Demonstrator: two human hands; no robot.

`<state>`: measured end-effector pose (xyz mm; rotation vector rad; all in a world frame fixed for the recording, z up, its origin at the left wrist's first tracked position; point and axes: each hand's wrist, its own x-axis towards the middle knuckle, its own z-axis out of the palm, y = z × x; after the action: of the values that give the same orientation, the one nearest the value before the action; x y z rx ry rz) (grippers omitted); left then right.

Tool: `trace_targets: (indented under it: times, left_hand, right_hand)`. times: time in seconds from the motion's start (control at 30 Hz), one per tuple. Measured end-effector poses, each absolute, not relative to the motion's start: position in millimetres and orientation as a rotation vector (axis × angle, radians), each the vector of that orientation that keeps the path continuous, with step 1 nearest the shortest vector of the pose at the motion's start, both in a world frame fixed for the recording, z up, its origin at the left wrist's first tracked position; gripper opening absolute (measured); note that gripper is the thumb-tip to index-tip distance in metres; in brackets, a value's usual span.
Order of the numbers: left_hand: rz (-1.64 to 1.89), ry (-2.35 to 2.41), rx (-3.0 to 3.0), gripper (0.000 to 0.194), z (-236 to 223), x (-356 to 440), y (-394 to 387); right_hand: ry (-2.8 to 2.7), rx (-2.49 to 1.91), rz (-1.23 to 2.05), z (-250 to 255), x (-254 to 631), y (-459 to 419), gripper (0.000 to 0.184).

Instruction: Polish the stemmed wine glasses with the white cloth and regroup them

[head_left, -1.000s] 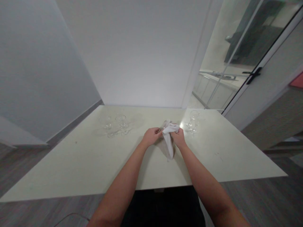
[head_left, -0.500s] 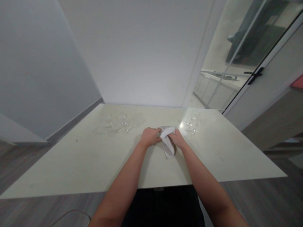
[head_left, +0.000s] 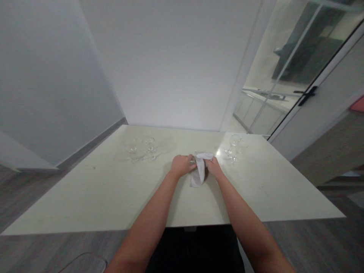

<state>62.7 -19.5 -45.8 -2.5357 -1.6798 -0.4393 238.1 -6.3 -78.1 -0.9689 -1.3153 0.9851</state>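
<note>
My left hand [head_left: 182,165] is closed around a small clear glass [head_left: 193,160], mostly hidden by the fingers and the cloth. A white cloth [head_left: 200,172] is gripped in my right hand [head_left: 213,166], pressed against the glass, with its loose end hanging toward me. Both hands are close together over the middle of the white table [head_left: 113,201]. Whether the glass has a stem cannot be seen.
Clear stemmed glasses stand at the back left, among them one glass [head_left: 148,146] with a visible round rim. Another stemmed glass [head_left: 235,142] stands at the back right. A wall [head_left: 176,76] rises behind the table, and a glazed door [head_left: 307,94] is at the right.
The cloth has shifted in my right hand, its hanging end swinging left toward my left hand. Both hands keep nearly the same place. The view has tipped slightly.
</note>
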Motion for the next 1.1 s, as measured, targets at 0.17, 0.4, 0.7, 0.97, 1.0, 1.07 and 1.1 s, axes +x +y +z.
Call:
trace_targets:
  times: [0.17, 0.4, 0.7, 0.97, 1.0, 1.07, 1.1]
  left_hand:
    - [-0.447, -1.756, -2.560, 0.042, -45.3, 66.8, -20.5]
    - [-0.463, -1.709, -2.548, 0.045, -48.3, 64.5, -17.9]
    - [-0.397, -1.607, -2.529, 0.039, -44.1, 62.6, -22.3]
    - [-0.464, -1.577, -2.553, 0.035, -42.7, 65.5, -24.8]
    - [-0.467, -1.574, -2.551, 0.034, -42.3, 65.7, -24.8]
    - [-0.481, -1.574, -2.535, 0.035, -41.8, 66.0, -24.7]
    - [-0.494, -1.582, -2.520, 0.035, -41.8, 66.2, -24.7]
  right_hand:
    - [-1.308, -0.997, 0.991, -77.4, 244.2, -4.6, 0.018]
    - [-1.240, -0.846, 1.152, -77.6, 240.2, -7.3, 0.025]
    - [-1.345, -0.981, 1.112, -81.9, 243.9, -6.4, 0.021]
    - [-1.302, -0.869, 1.173, -82.4, 245.5, -7.0, 0.023]
    - [-1.299, -0.856, 1.182, -82.6, 245.6, -7.2, 0.024]
    - [-1.298, -0.838, 1.180, -82.8, 244.9, -7.8, 0.027]
    - [-1.306, -0.839, 1.157, -82.7, 244.1, -8.2, 0.028]
